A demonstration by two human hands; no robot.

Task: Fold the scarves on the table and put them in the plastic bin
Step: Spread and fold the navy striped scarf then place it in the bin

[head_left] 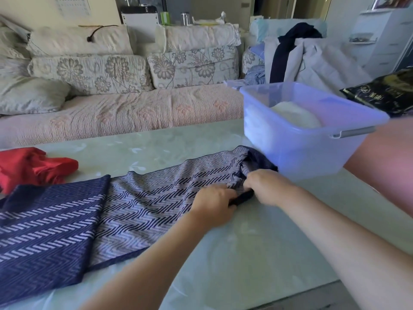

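A long navy and white herringbone scarf (pixel 138 198) lies spread across the pale green table (pixel 234 242), its right end bunched up beside the bin. My left hand (pixel 214 205) and my right hand (pixel 266 186) sit close together at that bunched end, each pinching the scarf's dark edge. A crumpled red scarf (pixel 31 166) lies at the table's left side. The translucent blue plastic bin (pixel 312 139) stands at the right rear of the table, with white folded cloth (pixel 295 115) inside.
A floral sofa (pixel 125 104) with cushions runs along the far side of the table. Clothes are heaped on a chair (pixel 308 54) behind the bin. A black and gold packet (pixel 388 92) lies right of the bin. Another bare arm (pixel 388 162) reaches in from the right edge.
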